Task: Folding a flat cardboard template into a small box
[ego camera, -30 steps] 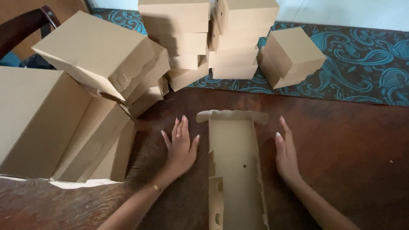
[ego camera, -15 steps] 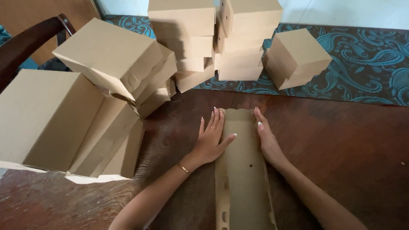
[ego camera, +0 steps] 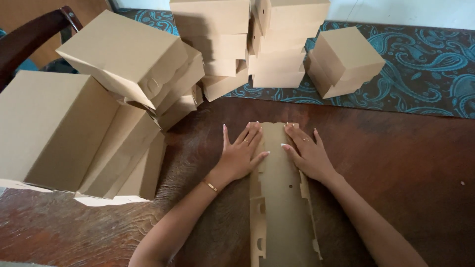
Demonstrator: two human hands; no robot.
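- The flat cardboard blank [ego camera: 279, 198] lies lengthwise on the dark wooden table [ego camera: 410, 168], running from the near edge of my view away to where both hands meet it.
- My left hand [ego camera: 240, 155] lies palm down with fingers spread, half on the blank's left side and half on the wood, which pins that edge so it cannot slide.
- My right hand [ego camera: 307, 153] mirrors it on the right side, fingers fanned and flat; neither hand pinches or grips anything.
- The two thumbs point inward across the far end of the blank, a placement that looks suited to pressing a crease down (the side strips with their slots stand slightly raised, though I cannot tell how far from this angle).
- Finished brown boxes [ego camera: 247, 39] stand stacked at the far side, on a blue patterned cloth [ego camera: 425, 69], well apart from the hands.
- A tilted heap of larger boxes [ego camera: 94, 123] leans at my left, near the left wrist but not touching it.
- A dark chair back [ego camera: 29, 39] shows at the upper left.
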